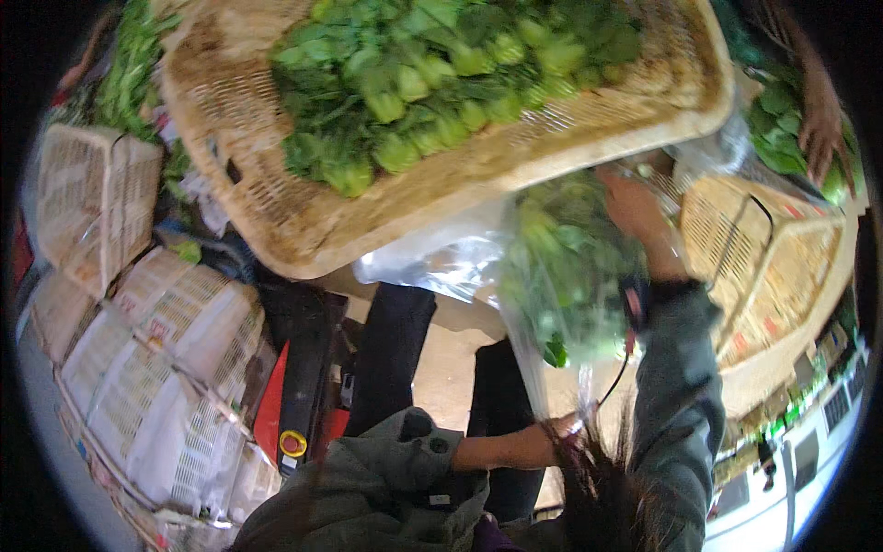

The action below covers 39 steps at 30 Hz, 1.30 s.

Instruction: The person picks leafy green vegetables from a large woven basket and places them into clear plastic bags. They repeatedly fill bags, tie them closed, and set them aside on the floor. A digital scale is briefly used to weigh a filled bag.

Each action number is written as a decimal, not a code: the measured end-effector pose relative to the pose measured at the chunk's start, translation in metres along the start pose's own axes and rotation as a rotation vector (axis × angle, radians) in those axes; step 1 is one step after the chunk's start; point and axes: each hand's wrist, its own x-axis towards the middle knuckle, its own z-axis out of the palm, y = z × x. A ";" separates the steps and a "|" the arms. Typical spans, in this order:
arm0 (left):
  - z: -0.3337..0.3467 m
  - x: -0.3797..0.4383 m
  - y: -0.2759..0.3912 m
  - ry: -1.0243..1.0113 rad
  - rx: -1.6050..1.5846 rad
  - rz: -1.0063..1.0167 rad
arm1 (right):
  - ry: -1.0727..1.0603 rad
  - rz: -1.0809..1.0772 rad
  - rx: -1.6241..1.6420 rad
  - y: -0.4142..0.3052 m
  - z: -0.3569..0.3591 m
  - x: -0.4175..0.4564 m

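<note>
A clear plastic bag [572, 276] full of leafy greens hangs in front of my legs, below the rim of a large basket. My left hand [569, 424] grips the gathered end of the bag nearest my body; hair partly covers this hand. At the bag's far right side, my right hand [631, 207] is curled against the plastic, its fingertips blurred and partly hidden. Beyond the bag, the tilted, stained plastic basket [407, 214] holds many heads of bok choy [428, 90]. Loose clear plastic [441, 255] lies under the basket's near rim.
At right is a smaller plastic crate [779, 269] with a dark handle. Another person's hand [821, 138] rests over greens beyond it. On the left stand a white crate [96, 200], covered baskets [159, 372] and a black-and-red device with a red button [293, 444].
</note>
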 end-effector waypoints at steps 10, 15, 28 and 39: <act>-0.055 -0.001 0.039 0.060 0.613 0.072 | -0.339 -0.239 0.129 -0.104 -0.068 -0.039; -0.155 -0.048 0.181 0.358 0.696 0.115 | -0.091 -0.283 0.565 -0.193 -0.119 0.067; -0.442 -0.059 0.108 1.675 0.444 -0.022 | 0.109 0.266 -0.190 -0.252 -0.001 0.258; -0.367 -0.136 0.257 1.050 -0.850 0.581 | -0.272 0.192 1.907 -0.206 -0.066 0.232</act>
